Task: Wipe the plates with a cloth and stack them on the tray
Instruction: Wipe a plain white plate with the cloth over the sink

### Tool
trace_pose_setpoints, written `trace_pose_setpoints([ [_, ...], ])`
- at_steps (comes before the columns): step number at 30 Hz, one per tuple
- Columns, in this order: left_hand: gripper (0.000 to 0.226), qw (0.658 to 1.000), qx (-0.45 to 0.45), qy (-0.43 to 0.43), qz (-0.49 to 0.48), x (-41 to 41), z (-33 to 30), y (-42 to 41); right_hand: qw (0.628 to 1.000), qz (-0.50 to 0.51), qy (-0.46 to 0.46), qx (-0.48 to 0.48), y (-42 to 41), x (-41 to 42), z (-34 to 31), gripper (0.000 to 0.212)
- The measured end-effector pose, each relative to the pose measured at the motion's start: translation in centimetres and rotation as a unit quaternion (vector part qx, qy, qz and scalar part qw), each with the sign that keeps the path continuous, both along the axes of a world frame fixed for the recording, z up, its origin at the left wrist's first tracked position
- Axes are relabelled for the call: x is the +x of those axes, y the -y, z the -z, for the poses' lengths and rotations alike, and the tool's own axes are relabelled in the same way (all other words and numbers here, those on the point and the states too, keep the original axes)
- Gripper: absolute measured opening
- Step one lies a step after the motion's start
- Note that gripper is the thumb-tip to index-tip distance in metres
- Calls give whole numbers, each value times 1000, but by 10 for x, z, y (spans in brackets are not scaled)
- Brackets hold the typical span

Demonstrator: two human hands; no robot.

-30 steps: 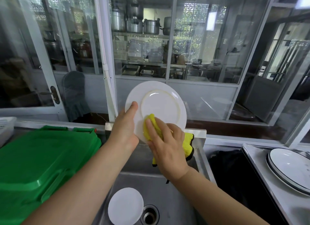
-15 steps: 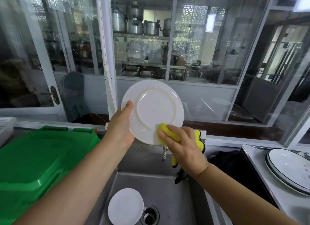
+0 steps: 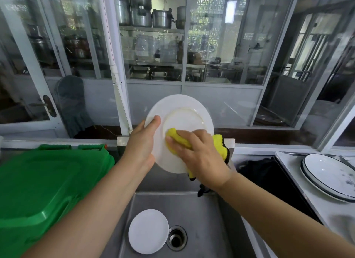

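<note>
The right hand (image 3: 199, 157) covers the lower right part of the white plate (image 3: 182, 121), and its fingers are curled on the yellow cloth (image 3: 177, 139), pressing it on the plate's underside. The left hand (image 3: 141, 144) grips the plate's left rim, thumb on the back; its other fingers are hidden. The plate is held tilted above the steel sink (image 3: 201, 215). A small white dish (image 3: 148, 230) lies beside the drain (image 3: 176, 238). A green bin lid (image 3: 44, 184) is on the left, and stacked dark-rimmed plates (image 3: 330, 177), cut by the frame edge, on the right.

Held plates (image 3: 184, 111): one, above the sink (image 3: 201, 209)
Sink plates (image 3: 148, 231): one
Stacked plates (image 3: 330, 176): two, right of sink
Cloths (image 3: 178, 139): one
Hands: two
</note>
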State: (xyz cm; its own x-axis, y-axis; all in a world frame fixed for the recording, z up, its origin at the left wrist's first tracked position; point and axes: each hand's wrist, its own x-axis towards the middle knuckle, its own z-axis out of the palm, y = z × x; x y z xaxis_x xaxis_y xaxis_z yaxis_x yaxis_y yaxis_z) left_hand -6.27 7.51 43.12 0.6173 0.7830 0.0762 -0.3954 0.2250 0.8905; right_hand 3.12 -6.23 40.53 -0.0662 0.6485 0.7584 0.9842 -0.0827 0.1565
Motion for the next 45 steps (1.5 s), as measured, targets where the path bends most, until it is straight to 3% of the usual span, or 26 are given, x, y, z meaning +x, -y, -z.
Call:
trace_pose_setpoints([
  [4, 6, 1000, 2, 3, 12, 4, 14, -7, 998, 50, -36, -32, 23, 10, 30, 46],
  [8, 6, 998, -4, -16, 60, 20, 27, 0, 983, 161, -90, -21, 57, 26, 36, 43],
  [17, 7, 985, 31, -69, 158, 78, 51, 82, 901, 367, -220, 75, 197, 59, 44, 33],
  [22, 7, 967, 117, -108, 200, 123, 64, 154, 863, 414, -260, 126, 294, 91, 57, 32],
  [27, 8, 927, 250, -118, 255, 181, 85, 251, 834, 451, -289, 134, 395, 135, 70, 35],
  [29, 19, 905, 310, -126, 262, 207, 93, 295, 826, 462, -295, 130, 434, 154, 75, 34],
  [32, 7, 859, 408, -141, 276, 244, 107, 361, 814, 481, -302, 119, 490, 184, 84, 33],
  [36, 43, 767, 580, -106, 253, 282, 124, 433, 795, 497, -331, 110, 549, 216, 96, 34],
  [40, 31, 669, 685, -70, 281, 313, 144, 484, 787, 502, -341, 107, 588, 238, 109, 34],
  [45, 27, 565, 784, 51, 252, 340, 174, 528, 782, 500, -357, 110, 619, 256, 126, 31],
])
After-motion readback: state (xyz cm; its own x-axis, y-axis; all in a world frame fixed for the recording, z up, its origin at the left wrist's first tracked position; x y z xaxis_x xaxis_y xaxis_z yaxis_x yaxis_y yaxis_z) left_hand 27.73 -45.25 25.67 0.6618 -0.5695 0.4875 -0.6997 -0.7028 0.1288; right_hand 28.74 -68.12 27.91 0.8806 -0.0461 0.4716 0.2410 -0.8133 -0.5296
